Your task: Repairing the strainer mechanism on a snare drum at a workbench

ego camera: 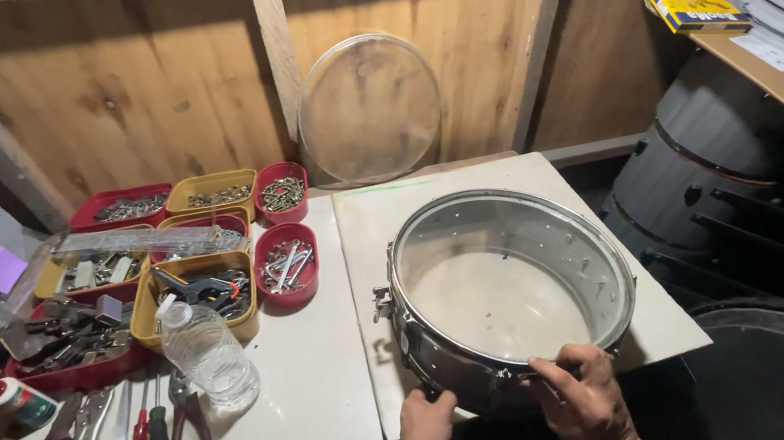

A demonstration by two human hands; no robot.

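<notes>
Two hands, one snare drum, one bottle

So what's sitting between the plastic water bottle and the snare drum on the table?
Nothing: in the head view, only bare white tabletop lies between the water bottle and the snare drum.

We face a wall of bare wooden boards with a pale upright post and a slanted brace nailed across it. A clear round disc leans against that wall. Below it stands a white table, with a pale board lying on its right half. On the right, a wooden shelf juts in from the side, and under it dark round shells sit stacked in shadow. Light falls evenly from above.
</notes>
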